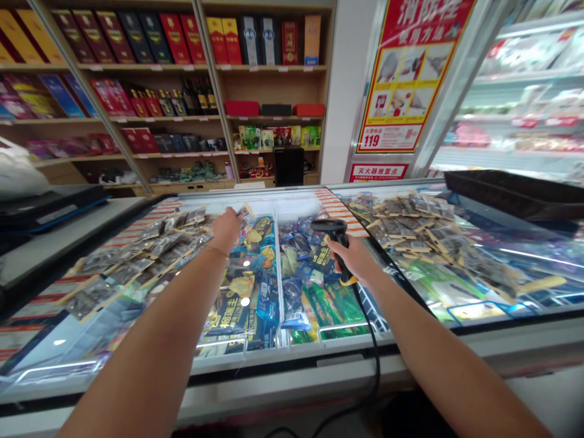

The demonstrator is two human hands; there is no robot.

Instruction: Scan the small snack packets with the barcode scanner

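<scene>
My right hand (351,257) is wrapped round the handle of a black barcode scanner (329,227), held above the open middle of a chest freezer (274,193). Its cable hangs down over the freezer's front edge. My left hand (227,227) reaches to the far side, fingers closed on the edge of a small packet (247,213), whose print is too small to read. Below lie blue ice-cream bags (263,243) left of a white wire divider (278,267), and green packs (331,304) to its right.
Clear-fronted packets with brown edges lie heaped on the left glass lid (166,237) and on the right lid (420,225). A black tray (515,193) stands at the right. Shelves of boxes (173,36) and a red poster (401,73) are behind.
</scene>
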